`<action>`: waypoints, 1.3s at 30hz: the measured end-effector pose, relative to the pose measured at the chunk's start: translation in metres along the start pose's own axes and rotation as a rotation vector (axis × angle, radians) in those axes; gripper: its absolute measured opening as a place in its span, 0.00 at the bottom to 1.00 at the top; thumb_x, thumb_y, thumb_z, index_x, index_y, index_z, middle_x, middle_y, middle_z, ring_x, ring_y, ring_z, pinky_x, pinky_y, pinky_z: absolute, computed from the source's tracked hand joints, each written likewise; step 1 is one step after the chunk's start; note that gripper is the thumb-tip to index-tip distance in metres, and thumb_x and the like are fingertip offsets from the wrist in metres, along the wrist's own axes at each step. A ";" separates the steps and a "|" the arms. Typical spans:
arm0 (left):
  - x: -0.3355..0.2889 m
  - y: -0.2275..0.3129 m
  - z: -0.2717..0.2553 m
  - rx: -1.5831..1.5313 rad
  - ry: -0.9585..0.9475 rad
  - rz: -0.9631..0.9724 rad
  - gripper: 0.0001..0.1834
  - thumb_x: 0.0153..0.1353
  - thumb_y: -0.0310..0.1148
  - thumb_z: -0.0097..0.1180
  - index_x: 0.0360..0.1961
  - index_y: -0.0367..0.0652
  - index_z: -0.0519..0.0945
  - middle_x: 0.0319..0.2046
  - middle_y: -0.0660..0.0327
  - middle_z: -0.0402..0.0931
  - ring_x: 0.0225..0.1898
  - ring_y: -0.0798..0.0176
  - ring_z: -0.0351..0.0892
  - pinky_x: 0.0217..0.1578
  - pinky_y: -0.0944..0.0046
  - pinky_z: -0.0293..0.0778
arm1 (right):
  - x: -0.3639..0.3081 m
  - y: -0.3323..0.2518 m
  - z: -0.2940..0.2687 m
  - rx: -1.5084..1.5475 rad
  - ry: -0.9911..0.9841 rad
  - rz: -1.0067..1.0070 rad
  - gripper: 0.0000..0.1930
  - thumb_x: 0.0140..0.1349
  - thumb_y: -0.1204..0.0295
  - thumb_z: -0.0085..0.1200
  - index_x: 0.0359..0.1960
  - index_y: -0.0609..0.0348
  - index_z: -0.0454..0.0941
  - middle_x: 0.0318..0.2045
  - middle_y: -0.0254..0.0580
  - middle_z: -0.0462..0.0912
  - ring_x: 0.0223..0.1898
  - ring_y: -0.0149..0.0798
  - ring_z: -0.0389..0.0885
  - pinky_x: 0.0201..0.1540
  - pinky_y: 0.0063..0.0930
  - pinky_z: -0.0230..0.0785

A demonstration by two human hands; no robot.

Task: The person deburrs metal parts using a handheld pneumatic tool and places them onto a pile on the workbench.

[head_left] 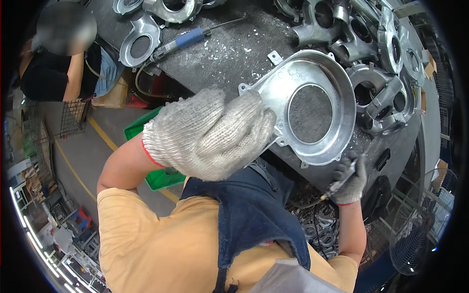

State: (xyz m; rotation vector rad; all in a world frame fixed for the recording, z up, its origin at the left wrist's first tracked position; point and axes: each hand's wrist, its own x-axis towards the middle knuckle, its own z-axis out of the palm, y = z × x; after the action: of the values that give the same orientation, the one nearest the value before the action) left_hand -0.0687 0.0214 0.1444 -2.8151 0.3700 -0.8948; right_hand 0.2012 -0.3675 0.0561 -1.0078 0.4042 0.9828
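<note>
A shiny cast metal housing (345,105), with a large round hole and a raised rim, is held over the dark worktable (220,68). My left hand (210,134), in a white knitted glove, is closed on the narrow neck of the housing at its left side. Most of those fingertips are hidden behind the glove's back. Below the housing's lower right rim, my right hand (352,178), in a greyer glove, is wrapped round a slim air tool (342,179) with a brass hose fitting at its lower end. The tool's working tip is hard to make out.
Many similar castings (373,93) are heaped at the right; a few more (141,41) lie at the far left. A blue-gripped air tool (190,37) rests among metal chips. A co-worker (63,68) is at upper left, a green crate (163,179) below, a fan (415,229) lower right.
</note>
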 end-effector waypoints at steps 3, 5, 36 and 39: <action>0.000 -0.001 -0.002 0.038 0.010 0.017 0.18 0.61 0.35 0.72 0.50 0.38 0.89 0.48 0.46 0.86 0.32 0.54 0.82 0.29 0.60 0.81 | -0.015 -0.004 0.012 -0.156 0.091 -0.231 0.18 0.82 0.46 0.55 0.55 0.44 0.79 0.37 0.29 0.81 0.29 0.28 0.80 0.25 0.24 0.73; 0.005 -0.001 -0.001 0.056 0.040 0.030 0.17 0.62 0.34 0.71 0.50 0.38 0.89 0.48 0.47 0.86 0.33 0.54 0.82 0.31 0.59 0.82 | -0.027 0.020 0.001 -0.241 0.258 -0.142 0.18 0.78 0.49 0.62 0.58 0.44 0.77 0.36 0.28 0.81 0.28 0.29 0.80 0.23 0.23 0.70; -0.004 0.029 -0.069 0.120 -0.316 -0.388 0.25 0.57 0.35 0.72 0.57 0.70 0.90 0.57 0.70 0.86 0.58 0.60 0.88 0.54 0.49 0.85 | -0.022 0.083 -0.058 -0.554 0.262 -0.391 0.30 0.72 0.81 0.64 0.70 0.63 0.61 0.28 0.41 0.79 0.17 0.33 0.75 0.16 0.29 0.72; 0.000 0.021 -0.078 0.071 -0.554 -0.314 0.27 0.67 0.35 0.65 0.69 0.63 0.84 0.67 0.65 0.82 0.66 0.59 0.83 0.61 0.50 0.83 | -0.027 0.089 -0.056 -0.517 0.273 -0.448 0.27 0.72 0.81 0.64 0.68 0.62 0.64 0.30 0.41 0.80 0.17 0.32 0.75 0.14 0.28 0.70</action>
State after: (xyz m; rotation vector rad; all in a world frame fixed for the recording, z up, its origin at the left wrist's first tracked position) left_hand -0.1184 -0.0051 0.2030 -2.9359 -0.1803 -0.1324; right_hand 0.1200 -0.4131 -0.0006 -1.6291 0.1296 0.5477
